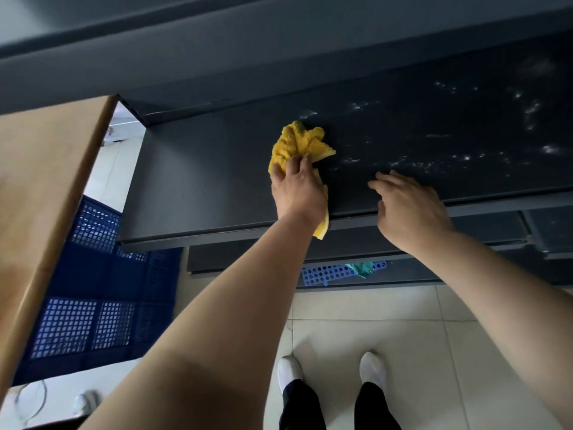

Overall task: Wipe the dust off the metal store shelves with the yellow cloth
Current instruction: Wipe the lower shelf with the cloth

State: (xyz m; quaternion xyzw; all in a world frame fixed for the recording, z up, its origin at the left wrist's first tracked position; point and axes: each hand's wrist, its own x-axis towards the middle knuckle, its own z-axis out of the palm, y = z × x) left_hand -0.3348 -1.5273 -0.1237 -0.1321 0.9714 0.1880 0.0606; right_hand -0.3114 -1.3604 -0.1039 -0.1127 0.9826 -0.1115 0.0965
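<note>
One crumpled, nubby yellow cloth [299, 144] lies on one flat, dark metal shelf [198, 178] speckled with pale dust [465, 156]. The left hand [297, 190] presses down on the cloth, fingers closed over it. The right hand [409, 206] rests just beside, fingers loosely spread, holding nothing.

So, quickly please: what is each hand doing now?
Left hand: closed on the yellow cloth.
Right hand: open, holding nothing, over the shelf edge.
</note>
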